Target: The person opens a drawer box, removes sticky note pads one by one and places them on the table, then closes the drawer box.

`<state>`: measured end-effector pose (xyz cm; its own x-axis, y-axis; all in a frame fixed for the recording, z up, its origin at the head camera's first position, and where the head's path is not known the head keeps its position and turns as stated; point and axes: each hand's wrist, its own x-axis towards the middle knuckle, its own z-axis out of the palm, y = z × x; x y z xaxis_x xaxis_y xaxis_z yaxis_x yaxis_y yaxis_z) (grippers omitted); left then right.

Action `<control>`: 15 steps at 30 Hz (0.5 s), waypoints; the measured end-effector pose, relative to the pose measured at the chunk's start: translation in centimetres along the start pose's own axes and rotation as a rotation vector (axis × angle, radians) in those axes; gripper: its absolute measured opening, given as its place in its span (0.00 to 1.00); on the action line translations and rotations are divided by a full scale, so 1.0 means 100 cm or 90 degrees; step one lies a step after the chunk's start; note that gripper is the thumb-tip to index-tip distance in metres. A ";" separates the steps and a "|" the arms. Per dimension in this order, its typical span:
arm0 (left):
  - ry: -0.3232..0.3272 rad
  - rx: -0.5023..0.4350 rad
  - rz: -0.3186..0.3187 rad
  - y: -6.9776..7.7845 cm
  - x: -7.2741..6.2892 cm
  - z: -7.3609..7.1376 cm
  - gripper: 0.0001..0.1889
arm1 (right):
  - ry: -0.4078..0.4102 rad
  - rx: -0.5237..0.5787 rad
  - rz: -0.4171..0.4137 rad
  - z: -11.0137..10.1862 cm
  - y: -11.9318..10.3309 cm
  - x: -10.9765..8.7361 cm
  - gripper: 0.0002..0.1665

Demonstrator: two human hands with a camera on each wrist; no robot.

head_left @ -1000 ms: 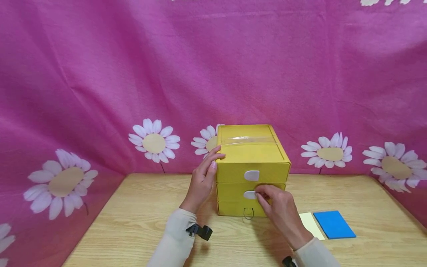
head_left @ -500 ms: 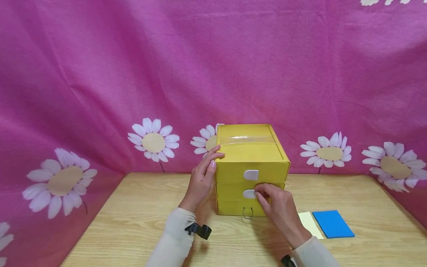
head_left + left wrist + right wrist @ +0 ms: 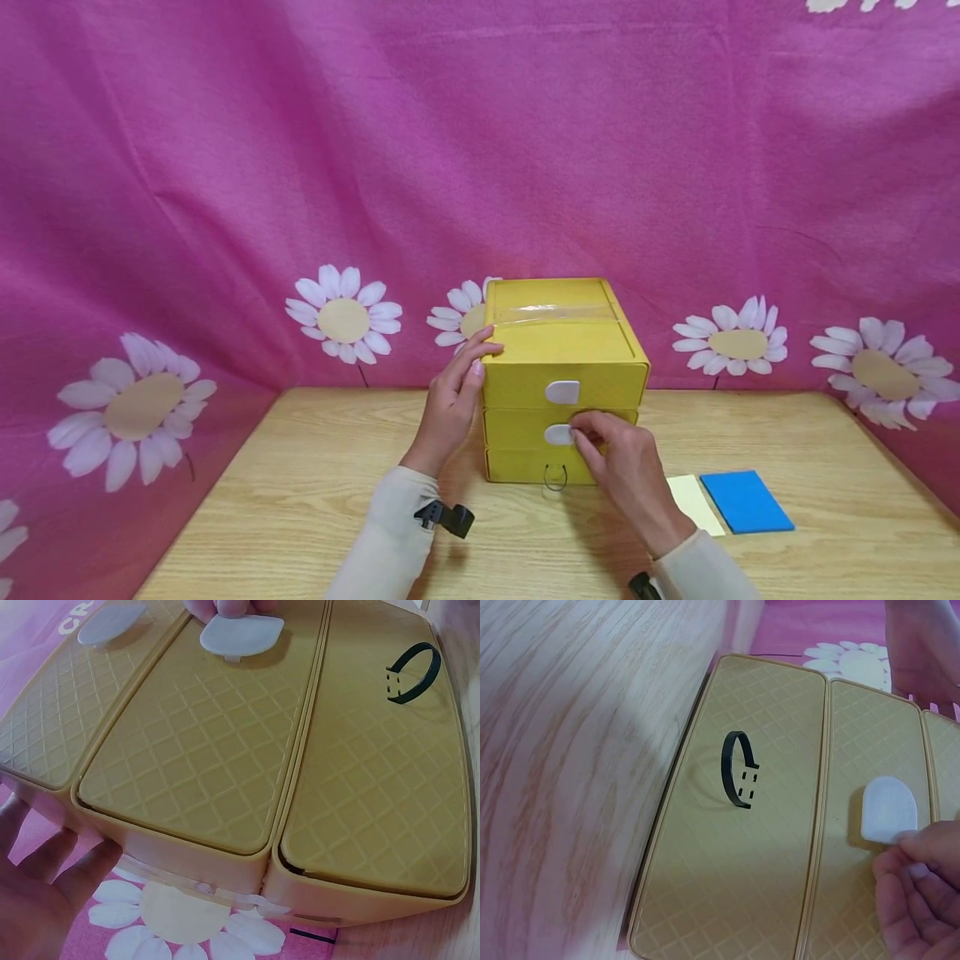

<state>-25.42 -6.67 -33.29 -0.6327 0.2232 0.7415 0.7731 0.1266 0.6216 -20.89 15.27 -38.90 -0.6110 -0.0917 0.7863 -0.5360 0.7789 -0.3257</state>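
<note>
A yellow three-drawer unit (image 3: 570, 333) with a quilted front stands on the table. My left hand (image 3: 450, 400) lies along its left side, fingertips over the top edge; the left wrist view shows those fingers (image 3: 56, 859) nearly straight against the side wall. With thumb and fingertips, my right hand (image 3: 626, 462) pinches the edge of the white pull tab (image 3: 889, 810) on the middle drawer (image 3: 195, 742). That drawer sits flush in the unit. The top drawer carries a similar white tab (image 3: 562, 392), and the bottom drawer has a black strap loop (image 3: 730, 769).
To the right of the unit lie a pale yellow paper pad (image 3: 696, 504) and a blue flat pad (image 3: 747, 502). Clear tape (image 3: 551, 312) runs across the unit's top. A pink daisy-print cloth (image 3: 525, 150) hangs behind the wooden table (image 3: 300, 500).
</note>
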 end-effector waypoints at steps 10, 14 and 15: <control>-0.011 -0.003 -0.010 0.000 0.000 -0.002 0.16 | -0.004 0.003 0.025 0.001 -0.001 -0.001 0.09; -0.013 -0.003 -0.010 -0.001 0.000 -0.002 0.16 | -0.011 0.008 0.043 0.001 0.000 -0.002 0.08; -0.013 -0.003 -0.008 -0.001 0.000 -0.002 0.16 | -0.012 0.009 0.046 0.001 0.000 -0.002 0.07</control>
<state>-25.54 -6.86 -33.28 -0.6415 0.2407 0.7284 0.7647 0.1251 0.6321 -20.79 15.25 -39.08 -0.6589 -0.0479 0.7507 -0.4989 0.7747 -0.3884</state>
